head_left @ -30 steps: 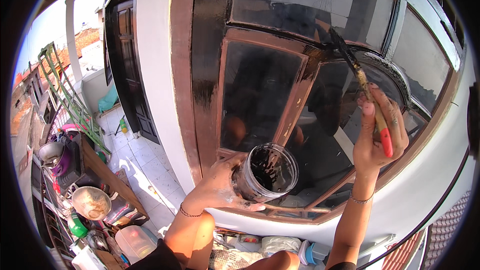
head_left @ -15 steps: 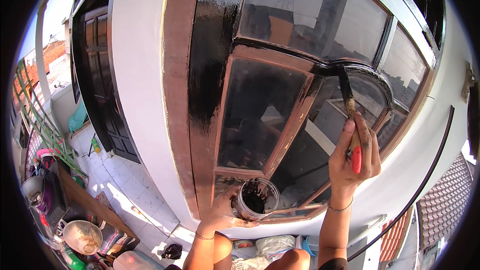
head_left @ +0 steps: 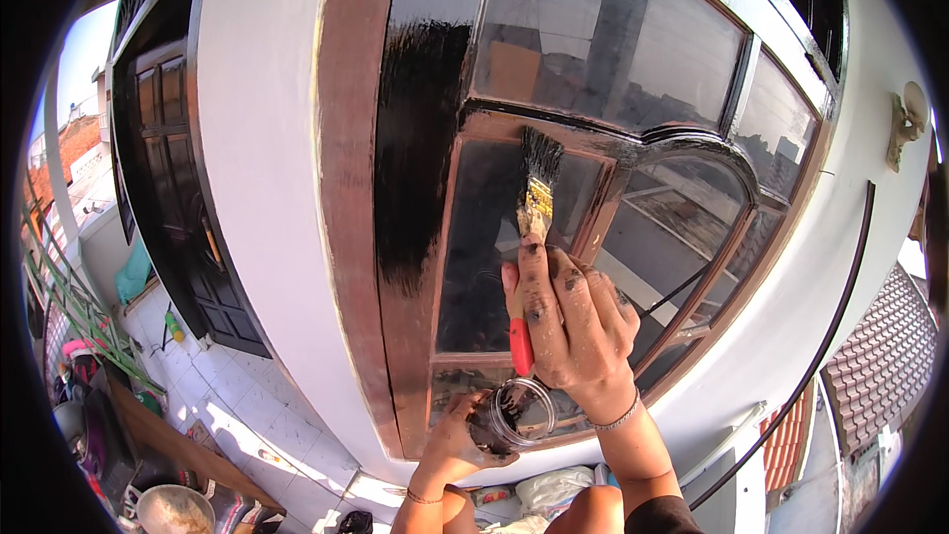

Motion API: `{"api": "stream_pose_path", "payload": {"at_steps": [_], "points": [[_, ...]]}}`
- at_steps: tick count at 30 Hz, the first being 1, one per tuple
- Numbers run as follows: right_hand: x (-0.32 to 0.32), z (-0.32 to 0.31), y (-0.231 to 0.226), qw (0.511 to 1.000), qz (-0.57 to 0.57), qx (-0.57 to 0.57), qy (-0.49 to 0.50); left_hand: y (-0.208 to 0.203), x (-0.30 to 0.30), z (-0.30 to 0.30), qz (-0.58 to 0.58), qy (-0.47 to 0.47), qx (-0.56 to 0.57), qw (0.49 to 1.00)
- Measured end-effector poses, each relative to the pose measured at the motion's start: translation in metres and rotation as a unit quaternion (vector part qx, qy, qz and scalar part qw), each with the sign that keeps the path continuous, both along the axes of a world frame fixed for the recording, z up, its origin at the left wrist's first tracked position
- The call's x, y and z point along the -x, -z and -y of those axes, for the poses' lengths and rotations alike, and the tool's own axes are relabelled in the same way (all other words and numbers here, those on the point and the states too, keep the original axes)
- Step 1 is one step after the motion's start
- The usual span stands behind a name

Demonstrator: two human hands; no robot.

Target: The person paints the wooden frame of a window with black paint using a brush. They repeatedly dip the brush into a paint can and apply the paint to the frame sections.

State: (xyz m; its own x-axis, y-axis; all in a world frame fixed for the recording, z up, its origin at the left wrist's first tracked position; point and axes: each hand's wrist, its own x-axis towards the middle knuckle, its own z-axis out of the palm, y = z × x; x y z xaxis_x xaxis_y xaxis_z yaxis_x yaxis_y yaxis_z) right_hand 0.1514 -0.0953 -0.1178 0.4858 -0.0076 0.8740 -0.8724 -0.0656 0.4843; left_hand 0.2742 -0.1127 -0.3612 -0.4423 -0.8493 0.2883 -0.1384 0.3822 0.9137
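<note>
My right hand [head_left: 573,321] grips a paintbrush [head_left: 537,200] with a red-ended handle and black, paint-loaded bristles. The bristle tips are at the upper rail of the brown window sash [head_left: 494,126]; whether they touch it I cannot tell. Low in front of the window, my left hand [head_left: 460,445] is wrapped round a clear plastic jar [head_left: 524,413] with dark paint inside. The jar is tilted, its mouth partly facing me. Wet black paint covers much of the wide panel [head_left: 423,148] left of the sash and the curved frame bar [head_left: 682,133]. Brown shows elsewhere on the frame.
A white wall [head_left: 262,138] separates the window from a dark door [head_left: 183,188]. Lower left, a pan [head_left: 175,512] and other clutter stand beside a wooden board [head_left: 188,450] on the tiled floor. A black hose [head_left: 840,336] hangs at right. Bags [head_left: 554,487] lie below the window.
My right hand has carried the brush left and turned it, from the curved bar to the sash's upper rail. The left hand still holds the jar, now slightly lower. The view has shifted a little.
</note>
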Motion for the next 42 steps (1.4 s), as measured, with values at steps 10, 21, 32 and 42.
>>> {"api": "stream_pose_path", "payload": {"at_steps": [10, 21, 32, 42], "points": [[-0.003, 0.003, 0.008, 0.999, -0.027, 0.001, 0.024, 0.002, 0.003, -0.001, -0.015, 0.012, 0.02, 1.0], [0.007, -0.008, -0.003, 0.98, 0.113, -0.018, -0.165, 0.019, 0.018, 0.002, -0.115, 0.022, -0.013, 0.993], [0.049, 0.025, -0.001, 0.757, 0.468, -0.016, -0.455, 0.013, 0.024, 0.002, -0.11, 0.071, -0.042, 0.99], [0.057, 0.016, -0.001, 0.752, 0.483, 0.044, -0.448, 0.007, 0.019, -0.005, -0.087, 0.041, -0.038, 0.995]]}}
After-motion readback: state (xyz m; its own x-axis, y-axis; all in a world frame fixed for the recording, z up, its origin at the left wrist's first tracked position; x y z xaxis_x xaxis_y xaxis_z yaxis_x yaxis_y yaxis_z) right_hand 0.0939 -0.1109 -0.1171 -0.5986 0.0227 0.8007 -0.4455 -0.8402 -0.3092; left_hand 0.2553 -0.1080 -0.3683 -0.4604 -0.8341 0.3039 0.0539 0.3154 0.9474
